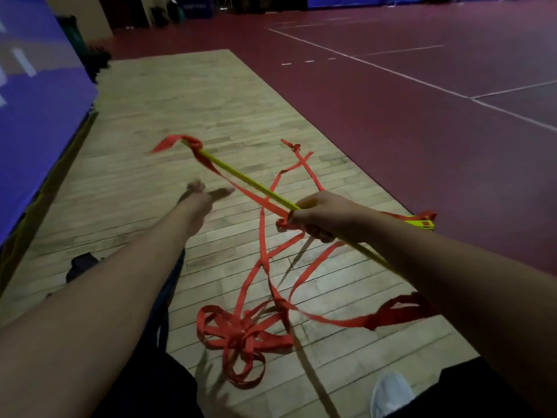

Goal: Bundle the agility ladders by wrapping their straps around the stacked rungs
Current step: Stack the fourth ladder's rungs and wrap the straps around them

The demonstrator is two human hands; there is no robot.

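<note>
Gym floor [187, 95], pale boards beside red court; yellow rungs [250, 182] held slanting above the boards, red strap [241, 333] trailing from them into a loose tangle near the person's feet. Right hand [319, 217] curled tight round the rungs and a turn of strap; left hand [205, 191] blurred, looks spread and empty, stretched toward the far end. Best course, likely: clamp the stack with the right, gather slack with the left, lay each turn flat and taut.

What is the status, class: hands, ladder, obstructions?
Right hand grips yellow rungs with red strap. Left hand open, off the bundle. Most strap loose, tangled on wooden floor.
</note>
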